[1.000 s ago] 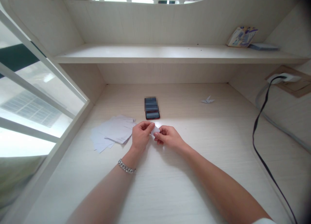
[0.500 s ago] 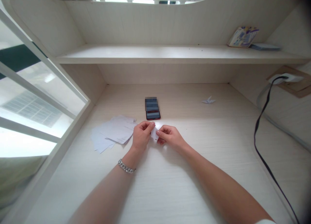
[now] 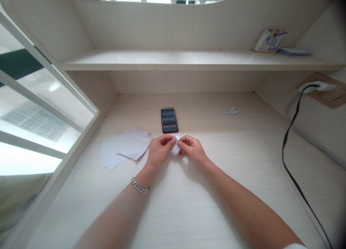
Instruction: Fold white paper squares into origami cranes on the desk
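While a slatted rail (image 3: pixel 43 102) bounds the desk (image 3: pixel 243 144) at its left, a shelf (image 3: pixel 175 67) runs across behind and a wall (image 3: pixel 275 87) closes off the right. Desk surface stretches from the rail to a loose pile of papers (image 3: pixel 129 144), which crowds the left hand (image 3: pixel 159 150); whether they touch, I can't tell. That hand, with a chain bracelet (image 3: pixel 140 186) at the wrist, has thumb and fingers pinched together on a small white paper (image 3: pixel 175 147). Just beyond lies a phone (image 3: pixel 169 119), in the way straight back. The small white paper sits between both hands, and the right hand (image 3: pixel 194 148) clamps its other side between thumb and fingers. Rightward runs the widest stretch of desk, with a folded paper bird (image 3: pixel 231 111) farther back, a packet (image 3: pixel 270 40) leaning on the shelf, and a black cable (image 3: pixel 290 169) trailing down from a plug (image 3: pixel 324 86).
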`<state>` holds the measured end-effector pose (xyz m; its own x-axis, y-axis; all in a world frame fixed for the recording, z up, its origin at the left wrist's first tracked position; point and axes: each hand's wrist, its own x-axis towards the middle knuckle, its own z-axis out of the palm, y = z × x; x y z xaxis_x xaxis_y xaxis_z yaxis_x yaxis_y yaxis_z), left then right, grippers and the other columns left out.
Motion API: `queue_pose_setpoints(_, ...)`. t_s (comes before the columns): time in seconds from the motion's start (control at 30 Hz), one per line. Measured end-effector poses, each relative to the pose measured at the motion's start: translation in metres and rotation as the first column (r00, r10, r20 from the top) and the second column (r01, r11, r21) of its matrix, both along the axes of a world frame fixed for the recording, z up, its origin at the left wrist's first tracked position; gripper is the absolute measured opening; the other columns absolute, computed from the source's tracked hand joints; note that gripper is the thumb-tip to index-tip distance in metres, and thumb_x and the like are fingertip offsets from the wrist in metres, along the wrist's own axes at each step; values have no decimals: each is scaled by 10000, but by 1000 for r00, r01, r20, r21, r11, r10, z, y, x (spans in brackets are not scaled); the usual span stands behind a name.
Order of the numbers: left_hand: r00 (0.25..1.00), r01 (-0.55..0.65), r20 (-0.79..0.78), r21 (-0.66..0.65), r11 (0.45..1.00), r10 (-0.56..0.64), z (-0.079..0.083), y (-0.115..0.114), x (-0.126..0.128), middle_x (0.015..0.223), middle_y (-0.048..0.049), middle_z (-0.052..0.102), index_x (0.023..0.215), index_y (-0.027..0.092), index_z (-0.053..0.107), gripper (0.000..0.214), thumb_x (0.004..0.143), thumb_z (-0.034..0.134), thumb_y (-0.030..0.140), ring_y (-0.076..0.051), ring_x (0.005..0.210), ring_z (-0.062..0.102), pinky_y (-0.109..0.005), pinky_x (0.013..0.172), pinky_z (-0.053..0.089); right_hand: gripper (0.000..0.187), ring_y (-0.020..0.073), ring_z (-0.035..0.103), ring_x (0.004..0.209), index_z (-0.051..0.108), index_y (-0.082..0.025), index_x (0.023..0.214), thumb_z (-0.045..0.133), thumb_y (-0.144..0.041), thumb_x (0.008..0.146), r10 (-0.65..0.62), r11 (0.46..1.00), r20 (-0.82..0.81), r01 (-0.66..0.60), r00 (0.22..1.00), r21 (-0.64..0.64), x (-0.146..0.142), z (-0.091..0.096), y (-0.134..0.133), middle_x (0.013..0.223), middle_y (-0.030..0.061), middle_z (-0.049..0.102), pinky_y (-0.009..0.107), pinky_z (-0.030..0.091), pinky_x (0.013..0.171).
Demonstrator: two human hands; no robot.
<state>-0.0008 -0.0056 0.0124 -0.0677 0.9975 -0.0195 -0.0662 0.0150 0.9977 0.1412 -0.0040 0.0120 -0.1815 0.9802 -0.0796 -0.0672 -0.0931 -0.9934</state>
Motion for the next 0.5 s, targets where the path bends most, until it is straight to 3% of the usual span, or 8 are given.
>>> queue_pose_setpoints(0.17, 993, 86, 85, -53, 995, -81, 3, -3, 4, 754, -67, 692, 886, 136, 687, 307, 629, 730, 299, -151, 637, 613, -266, 591, 492, 265, 119, 542, 509, 575, -166, 727, 643, -421, 709, -71, 997, 3, 70, 997, 44, 2, -2, 3, 589, -3, 572, 239, 449, 481)
queue_pose_setpoints(0.3, 991, 131, 22, -57, 990, -130, 4, -4, 3, 707, -66, 687, 839, 130, 697, 275, 617, 740, 287, -148, 600, 606, -255, 562, 481, 308, 140, 556, 585, 605, -172, 826, 651, -443, 689, -97, 995, -22, 97, 995, 23, 4, -5, 5, 695, 18, 609, 245, 442, 488)
queue_pose_setpoints(0.5, 976, 205, -61, -56, 977, -208, -3, -3, -1, 744, -80, 694, 877, 135, 691, 305, 630, 728, 310, -155, 602, 612, -270, 576, 491, 234, 122, 507, 559, 596, -172, 734, 607, -405, 727, -143, 985, 24, 140, 989, 101, 5, -9, 7, 635, -2, 572, 235, 396, 509)
